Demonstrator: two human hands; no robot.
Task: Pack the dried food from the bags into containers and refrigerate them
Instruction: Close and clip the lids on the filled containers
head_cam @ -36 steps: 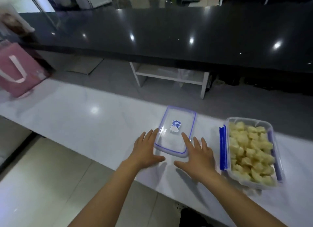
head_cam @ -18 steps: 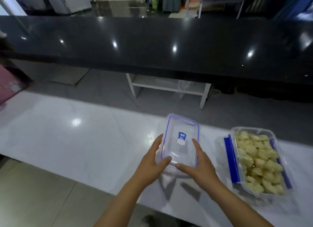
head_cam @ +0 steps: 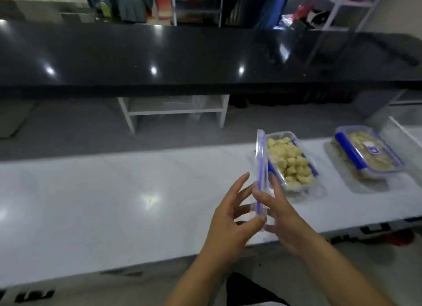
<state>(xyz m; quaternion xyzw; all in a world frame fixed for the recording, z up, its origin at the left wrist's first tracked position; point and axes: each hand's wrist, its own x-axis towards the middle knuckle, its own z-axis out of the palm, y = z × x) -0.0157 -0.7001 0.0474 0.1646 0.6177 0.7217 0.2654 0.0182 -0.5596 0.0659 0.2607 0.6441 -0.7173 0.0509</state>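
Head view, single frame.

Left hand: forearm enters from the near edge, angled up and to the right, over the near part of the white counter. Palm turned toward the right; fingers long and loosely spread, the upper ones apart from one another. The thumb tip meets the near end of the lid; whether the other fingertips touch the lid's left face cannot be told.

Right hand: forearm enters from the near right corner, angled up and to the left. Fingers extended along the lid's right face, thumb laid against its near left edge, so the lid is pinched between thumb and fingers.

Lid: clear plastic with a blue rim, held on edge, nearly upright, its long side running near to far, raised off the counter between the two hands. Its far end stands just beside the left wall of the open container.

Open container: clear tub with blue side clips, on the counter just right of the lid, filled with pale yellow dried food pieces.

Closed container: clear tub further right, well apart from the hands, lid on, blue clip along its left side, pale contents visible through the top.

Black counter: glossy, runs across the far side.
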